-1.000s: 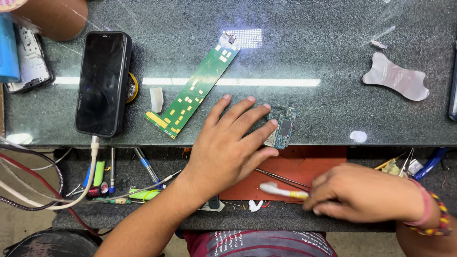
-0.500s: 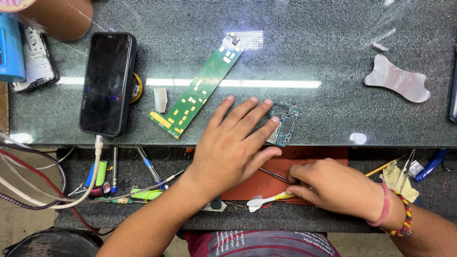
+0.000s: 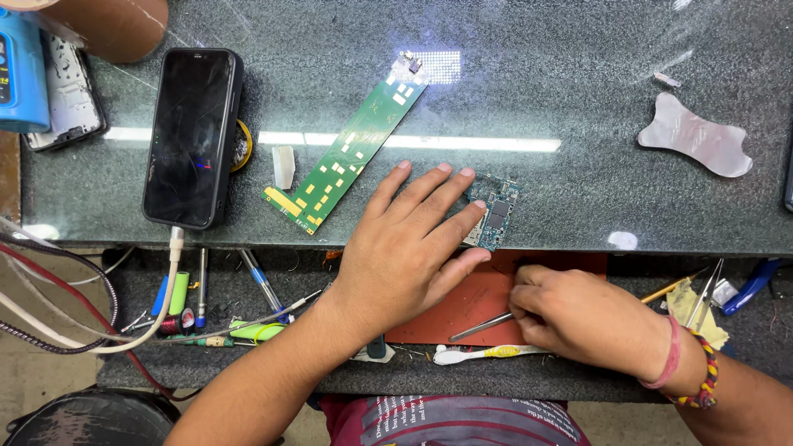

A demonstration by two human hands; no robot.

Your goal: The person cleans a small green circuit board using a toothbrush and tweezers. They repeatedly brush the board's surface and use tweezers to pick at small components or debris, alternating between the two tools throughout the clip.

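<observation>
Left hand (image 3: 413,248) flat beside small blue-green board (image 3: 494,213).

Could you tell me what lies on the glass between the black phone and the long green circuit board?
In the head view, a small whitish translucent block stands between the black phone and the long green circuit board, with a round yellow-rimmed tin peeking from behind the phone.

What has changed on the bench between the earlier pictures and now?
The right hand let go of the white toothbrush, which now lies on the bench edge, moved left onto the red mat and took hold of metal tweezers. The left hand stayed flat, fingers on the small circuit board. The long green board and the black phone did not move.
</observation>
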